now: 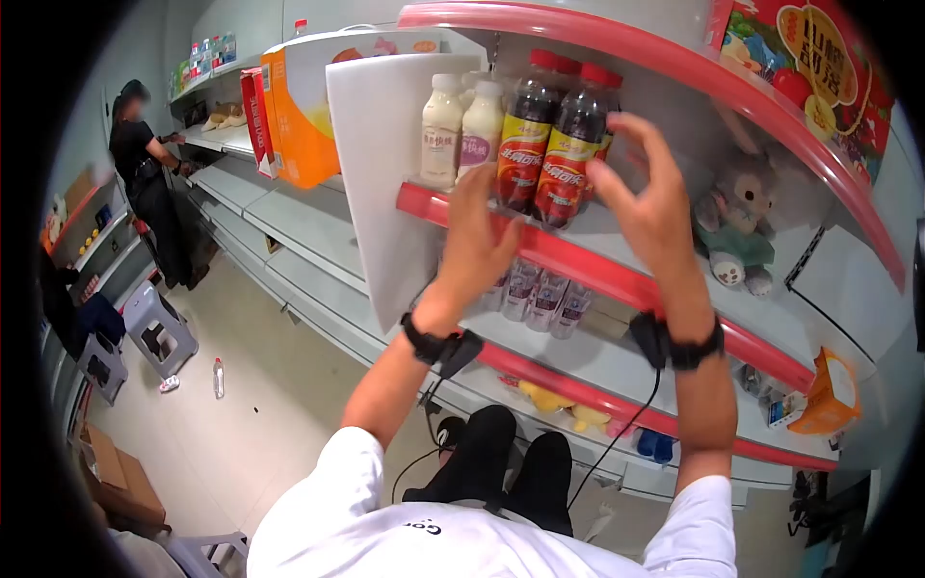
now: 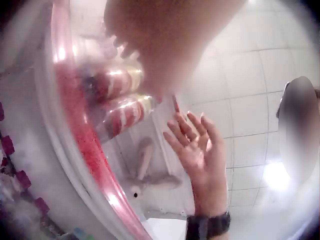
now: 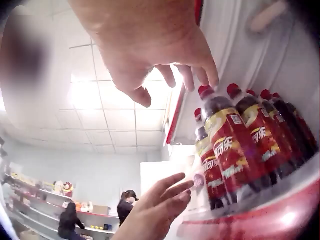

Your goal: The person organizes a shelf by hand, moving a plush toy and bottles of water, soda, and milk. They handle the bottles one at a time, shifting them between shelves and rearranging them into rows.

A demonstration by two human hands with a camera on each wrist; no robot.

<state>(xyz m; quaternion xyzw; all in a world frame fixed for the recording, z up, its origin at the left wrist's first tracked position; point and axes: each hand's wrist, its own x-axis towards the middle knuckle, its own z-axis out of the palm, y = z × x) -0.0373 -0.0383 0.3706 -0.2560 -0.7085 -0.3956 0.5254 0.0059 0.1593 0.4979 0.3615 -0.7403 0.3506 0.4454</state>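
Observation:
Dark cola bottles with red caps and red-yellow labels (image 1: 564, 173) stand grouped on the red-edged shelf (image 1: 578, 265), also seen in the right wrist view (image 3: 232, 145). The left hand (image 1: 474, 236) is raised in front of the shelf edge, fingers extended beside the bottles, gripping nothing. To the right of the bottles, the right hand (image 1: 655, 193) has thumb and fingers spread, near the front bottle; contact cannot be told. White milk-drink bottles (image 1: 440, 130) stand left of the cola. Both hands look empty in the left wrist view, the right one (image 2: 200, 155) with fingers apart.
A white board (image 1: 371, 193) stands at the shelf's left end. A plush toy (image 1: 737, 226) sits to the right. Clear glasses or bottles (image 1: 544, 299) stand one shelf below. Cables hang from both wrists. Stools (image 1: 159, 328) and another person (image 1: 145, 183) are at the far left.

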